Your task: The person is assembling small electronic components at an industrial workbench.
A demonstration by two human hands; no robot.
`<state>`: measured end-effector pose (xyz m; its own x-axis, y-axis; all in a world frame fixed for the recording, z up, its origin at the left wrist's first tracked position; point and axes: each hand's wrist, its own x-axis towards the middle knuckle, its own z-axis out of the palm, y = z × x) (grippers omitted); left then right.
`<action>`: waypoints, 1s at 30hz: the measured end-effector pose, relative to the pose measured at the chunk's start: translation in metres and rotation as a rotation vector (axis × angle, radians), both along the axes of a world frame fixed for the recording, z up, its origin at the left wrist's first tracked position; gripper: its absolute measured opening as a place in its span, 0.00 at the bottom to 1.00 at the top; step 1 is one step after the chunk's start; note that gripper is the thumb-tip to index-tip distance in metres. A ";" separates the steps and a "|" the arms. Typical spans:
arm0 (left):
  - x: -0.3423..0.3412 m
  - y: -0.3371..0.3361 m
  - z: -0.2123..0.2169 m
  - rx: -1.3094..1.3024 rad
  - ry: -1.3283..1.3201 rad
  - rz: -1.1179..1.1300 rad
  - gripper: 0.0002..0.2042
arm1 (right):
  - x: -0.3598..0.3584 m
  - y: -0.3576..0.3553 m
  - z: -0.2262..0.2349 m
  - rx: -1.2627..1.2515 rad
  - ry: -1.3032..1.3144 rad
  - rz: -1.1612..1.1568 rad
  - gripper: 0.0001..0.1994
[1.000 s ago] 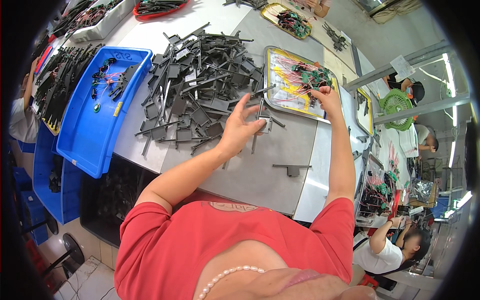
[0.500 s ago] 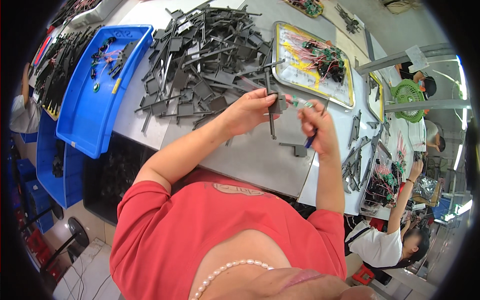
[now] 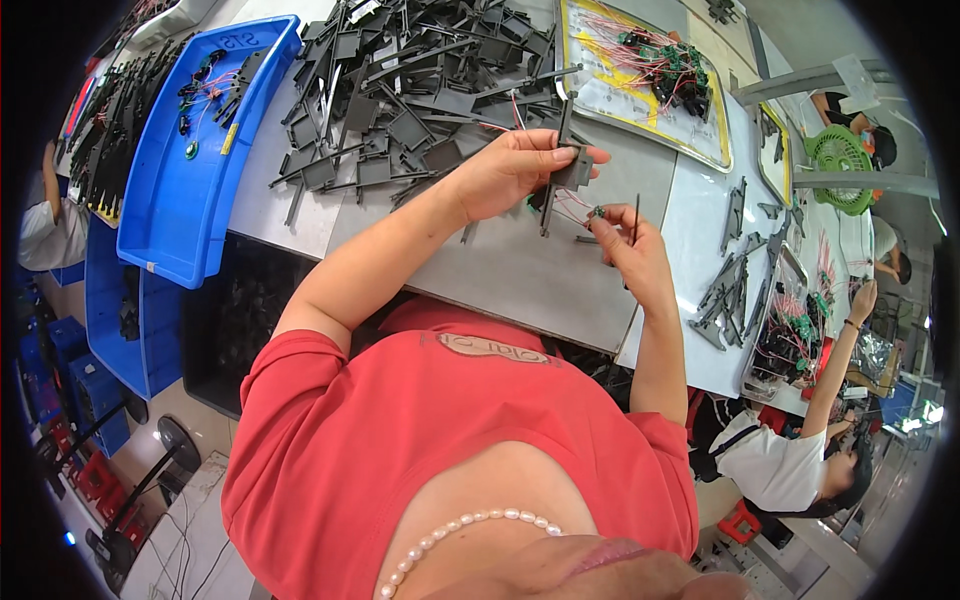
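Note:
My left hand [image 3: 510,178] is closed around a dark grey plastic bracket [image 3: 572,170] with a long thin arm, held upright above the table. Thin red and white wires run from the bracket to a small green circuit board [image 3: 598,212]. That board is pinched between the thumb and fingertips of my right hand [image 3: 638,262]. A slim dark tool [image 3: 637,213] also sticks up from my right hand; its kind is unclear, and its lower part is mostly hidden by the fingers.
A big heap of similar grey brackets [image 3: 410,95] lies beyond my left hand. A yellow-edged tray [image 3: 700,140] holds wired circuit boards. At left stands a blue tray [image 3: 165,215]. More dark parts [image 3: 735,290] lie on the right, where a co-worker [image 3: 780,465] sits.
My right hand has turned and lowered slightly beside the bracket, and the wires now show between my hands. The tool's blue end, seen below my hand before, is hidden. The whole view has shifted.

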<state>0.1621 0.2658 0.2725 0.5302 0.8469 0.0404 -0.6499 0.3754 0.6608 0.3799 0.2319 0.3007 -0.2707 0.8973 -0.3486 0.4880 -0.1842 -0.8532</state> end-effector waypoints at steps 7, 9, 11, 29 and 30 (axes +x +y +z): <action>0.004 -0.004 -0.006 0.030 -0.043 -0.046 0.15 | -0.022 0.002 0.003 0.182 -0.016 -0.031 0.12; 0.005 -0.005 -0.004 0.029 -0.068 -0.054 0.15 | -0.023 0.005 -0.001 0.120 0.038 -0.049 0.12; 0.006 -0.005 -0.004 0.097 0.005 -0.016 0.14 | -0.027 0.009 -0.007 0.105 0.120 -0.059 0.12; 0.016 -0.020 -0.009 0.152 0.332 -0.148 0.07 | -0.029 0.008 -0.010 -0.031 0.589 -0.295 0.10; 0.017 -0.020 -0.011 0.152 0.335 -0.149 0.07 | -0.029 0.008 -0.011 -0.003 0.583 -0.324 0.11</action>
